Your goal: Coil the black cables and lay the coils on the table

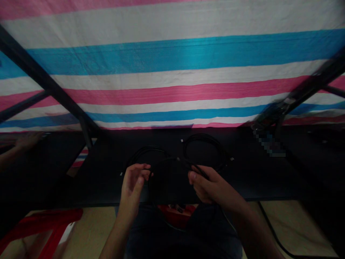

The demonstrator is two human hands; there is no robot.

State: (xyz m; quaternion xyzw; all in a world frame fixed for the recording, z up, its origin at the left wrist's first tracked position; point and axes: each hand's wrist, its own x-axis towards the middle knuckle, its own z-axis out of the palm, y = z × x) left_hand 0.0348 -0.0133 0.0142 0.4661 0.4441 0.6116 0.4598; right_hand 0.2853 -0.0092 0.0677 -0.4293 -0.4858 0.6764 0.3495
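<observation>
My right hand is closed around a black cable, which makes a large loop between my hands and hangs below the table edge. Near the loop's left side is my left hand, its thumb and fingers apart and curved; whether the fingertips touch the cable is hard to see. Behind my right hand lies a coiled black cable with light-coloured plugs at its ends. Another coil of black cable rests behind my left hand, and a small pale plug shows at its left.
All this is on a dark table before a striped sheet. Dark metal posts slant up at both sides. Another person's hand is at far left. A red stool stands at lower left; some clear plastic lies at right.
</observation>
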